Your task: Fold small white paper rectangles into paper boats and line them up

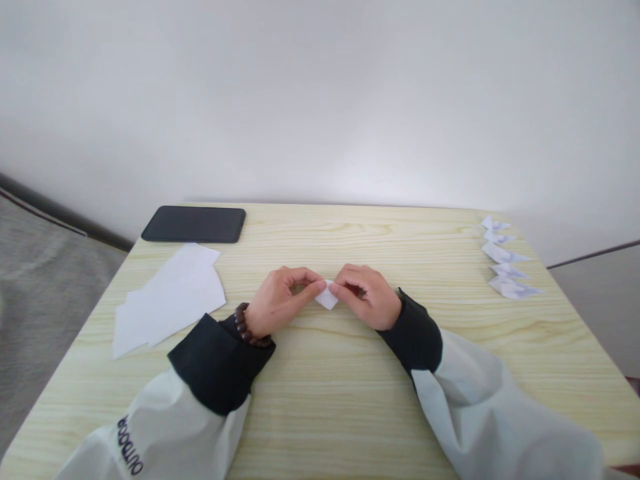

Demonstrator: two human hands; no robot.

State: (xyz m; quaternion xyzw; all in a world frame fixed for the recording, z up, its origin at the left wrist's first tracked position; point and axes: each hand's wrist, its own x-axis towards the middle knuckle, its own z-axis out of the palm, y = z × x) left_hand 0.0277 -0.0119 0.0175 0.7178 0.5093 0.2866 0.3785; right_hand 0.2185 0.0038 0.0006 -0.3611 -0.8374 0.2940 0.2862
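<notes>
Between my hands, over the middle of the table, is a small folded piece of white paper [327, 299] with its pointed corner toward me. My left hand [285, 299] pinches its left side between thumb and fingers. On the other side, my right hand [367, 295] grips the right part the same way. The thumbs are close together near the upper edge. My fingers hide much of the paper, so its full folded shape cannot be made out.
Loose white paper sheets [175, 297] overlap on the left of the wood-grain table [320, 413]. Behind them lies a black phone [195, 224]. Several folded paper figures [505, 253] form a column at the right edge. A white wall [320, 100] rises behind the table.
</notes>
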